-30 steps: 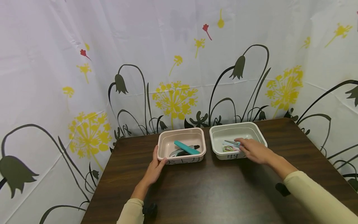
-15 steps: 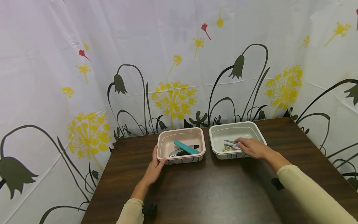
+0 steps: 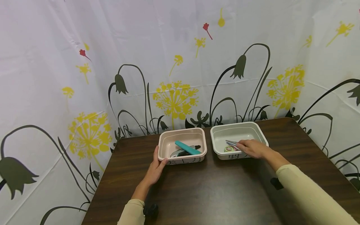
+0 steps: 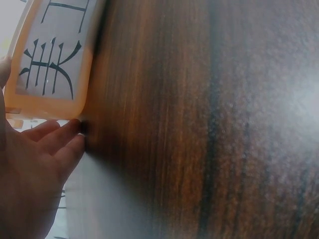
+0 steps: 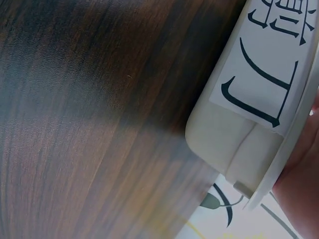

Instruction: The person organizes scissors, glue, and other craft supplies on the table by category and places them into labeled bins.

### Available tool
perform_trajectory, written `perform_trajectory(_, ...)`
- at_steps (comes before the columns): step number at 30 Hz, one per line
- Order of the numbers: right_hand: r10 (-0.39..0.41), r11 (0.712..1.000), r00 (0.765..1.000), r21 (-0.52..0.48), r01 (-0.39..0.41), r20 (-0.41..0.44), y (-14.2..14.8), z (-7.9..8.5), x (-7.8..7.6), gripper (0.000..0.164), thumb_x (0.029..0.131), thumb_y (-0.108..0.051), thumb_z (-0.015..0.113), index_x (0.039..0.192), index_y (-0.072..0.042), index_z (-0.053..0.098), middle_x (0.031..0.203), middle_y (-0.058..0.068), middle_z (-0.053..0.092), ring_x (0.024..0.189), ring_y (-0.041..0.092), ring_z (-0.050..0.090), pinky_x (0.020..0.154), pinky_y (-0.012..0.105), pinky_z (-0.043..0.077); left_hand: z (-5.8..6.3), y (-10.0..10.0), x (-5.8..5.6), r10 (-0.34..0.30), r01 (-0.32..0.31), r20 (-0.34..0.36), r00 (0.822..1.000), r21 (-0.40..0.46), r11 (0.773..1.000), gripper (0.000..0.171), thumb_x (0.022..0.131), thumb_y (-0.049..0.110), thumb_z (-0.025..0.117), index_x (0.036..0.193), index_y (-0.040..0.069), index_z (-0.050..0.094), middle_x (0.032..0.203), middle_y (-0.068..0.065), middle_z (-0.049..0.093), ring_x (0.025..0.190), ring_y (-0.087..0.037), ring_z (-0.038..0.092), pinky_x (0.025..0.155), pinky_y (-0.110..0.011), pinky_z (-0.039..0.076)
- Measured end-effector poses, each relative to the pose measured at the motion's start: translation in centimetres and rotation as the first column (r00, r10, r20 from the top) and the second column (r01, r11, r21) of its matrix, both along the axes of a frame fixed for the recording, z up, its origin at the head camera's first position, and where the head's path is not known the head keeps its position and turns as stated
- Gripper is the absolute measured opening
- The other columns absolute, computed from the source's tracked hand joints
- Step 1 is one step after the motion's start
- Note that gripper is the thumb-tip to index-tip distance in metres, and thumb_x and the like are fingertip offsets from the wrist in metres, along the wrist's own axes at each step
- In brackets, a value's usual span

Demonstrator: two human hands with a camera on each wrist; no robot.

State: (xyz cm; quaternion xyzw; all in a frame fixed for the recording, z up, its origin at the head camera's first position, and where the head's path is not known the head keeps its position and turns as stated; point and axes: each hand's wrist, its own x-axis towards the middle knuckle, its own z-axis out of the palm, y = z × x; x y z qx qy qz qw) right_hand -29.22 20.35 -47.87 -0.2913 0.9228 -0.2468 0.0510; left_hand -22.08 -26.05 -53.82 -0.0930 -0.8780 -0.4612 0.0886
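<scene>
My left hand (image 3: 154,172) grips the front left corner of a pink plastic bin (image 3: 166,137), thumb on the rim and fingers along its side. In the left wrist view those fingers (image 4: 60,142) bend against the bin's end. A teal flat-handled thing (image 3: 187,147) lies in this bin across a grey and black tool (image 3: 177,153). My right hand (image 3: 254,148) reaches over the front rim of a pale grey-green bin (image 3: 222,129) and holds what look like small scissors (image 3: 231,142), their grey blades pointing left. Its fingertips are hidden; the right wrist view shows mostly the bin's outside.
Near the scissors a roll of green-edged tape (image 3: 229,149) lies in the grey-green bin. Both bins stand at the back of a dark wooden table (image 3: 208,193), with labels of black characters on their fronts. A flower-printed curtain (image 3: 174,37) hangs right behind.
My right hand has shifted slightly left and lower in the grey-green bin, and the scissors' handle is now covered by it. The left hand and pink bin stay put.
</scene>
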Motion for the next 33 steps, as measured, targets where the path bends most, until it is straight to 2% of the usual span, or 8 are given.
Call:
perform_trajectory(5, -0.042, 0.999, 0.999, 0.035, 0.041, 0.023, 0.0, -0.1, 0.0, 0.052, 0.106, -0.040, 0.040, 0.128, 0.002, 0.062, 0.114, 0.013, 0.067, 0.104, 0.032, 0.060, 0.091, 0.054, 0.043, 0.0, 0.0, 0.0, -0.007, 0.007, -0.003, 1.000, 0.009, 1.000, 0.074, 0.102, 0.024, 0.054, 0.157, 0.008, 0.007, 0.147, -0.033, 0.035, 0.127, -0.047, 0.045, 0.102, -0.061, 0.032)
perform_trajectory(12, -0.120, 0.991, 0.992, 0.055, 0.122, -0.040, 0.6, 0.4, 0.5, 0.058, 0.105, -0.048, 0.035, 0.130, -0.003, 0.063, 0.125, 0.016, 0.064, 0.116, 0.039, 0.057, 0.094, 0.057, 0.041, 0.0, 0.1, -0.1, 0.002, -0.002, 0.000, 1.000, -0.001, 1.000, 0.075, 0.102, 0.025, 0.055, 0.157, 0.008, 0.007, 0.147, -0.032, 0.036, 0.126, -0.045, 0.046, 0.102, -0.059, 0.034)
perform_trajectory(23, -0.166, 0.984, 0.971, -0.088, 0.153, -0.172, 1.9, 1.2, 2.4, 0.047, 0.105, -0.044, 0.040, 0.119, -0.012, 0.070, 0.111, 0.003, 0.069, 0.102, 0.028, 0.063, 0.087, 0.054, 0.045, -0.1, 0.1, -0.2, 0.015, -0.015, 0.011, 1.000, -0.004, 1.000, 0.076, 0.102, 0.027, 0.054, 0.157, 0.009, 0.006, 0.149, -0.032, 0.034, 0.129, -0.046, 0.043, 0.103, -0.059, 0.032)
perform_trajectory(28, -0.191, 0.970, 0.964, -0.186, 0.157, -0.185, 2.2, 1.3, 3.5, 0.042, 0.104, -0.041, 0.044, 0.132, -0.015, 0.063, 0.125, 0.007, 0.065, 0.109, 0.031, 0.061, 0.088, 0.055, 0.044, 0.1, 0.1, 0.1, 0.008, -0.008, 0.014, 1.000, 0.008, 1.000, 0.077, 0.102, 0.027, 0.055, 0.157, 0.008, 0.004, 0.149, -0.032, 0.033, 0.129, -0.045, 0.042, 0.103, -0.059, 0.032)
perform_trajectory(30, -0.193, 0.963, 0.965, -0.224, 0.151, -0.179, 2.3, 1.3, 4.0, 0.042, 0.105, -0.038, 0.046, 0.138, -0.015, 0.058, 0.133, 0.009, 0.060, 0.114, 0.033, 0.058, 0.089, 0.057, 0.042, 0.2, 0.1, 0.1, -0.004, 0.003, 0.017, 1.000, 0.042, 0.999, 0.082, 0.102, 0.026, 0.055, 0.157, 0.007, -0.002, 0.152, -0.031, 0.028, 0.132, -0.045, 0.040, 0.105, -0.058, 0.031)
perform_trajectory(33, -0.194, 0.955, 0.965, -0.259, 0.144, -0.179, 2.3, 1.4, 4.5, 0.042, 0.105, -0.035, 0.046, 0.141, -0.014, 0.054, 0.136, 0.011, 0.057, 0.116, 0.035, 0.056, 0.090, 0.059, 0.041, 0.3, 0.1, 0.2, -0.007, 0.002, 0.046, 0.999, 0.118, 0.993, 0.093, 0.101, 0.025, 0.058, 0.155, 0.013, -0.017, 0.157, -0.027, 0.018, 0.132, -0.044, 0.041, 0.103, -0.057, 0.034)
